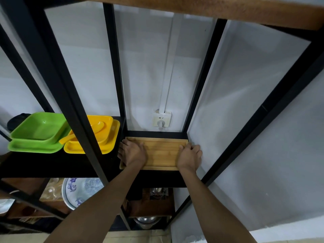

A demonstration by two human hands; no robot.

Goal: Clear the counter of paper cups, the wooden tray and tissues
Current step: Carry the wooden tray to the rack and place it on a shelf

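Note:
The wooden tray lies flat on a black shelf of a metal rack, against the white wall. My left hand grips the tray's left edge, fingers over the rim. My right hand grips its right edge, next to the wall. No paper cups or tissues are in view.
Yellow dishes with a spoon and green dishes sit on the same shelf to the left. A black upright post stands just left of the tray. A wall socket is behind it. Plates and metal pots fill lower shelves.

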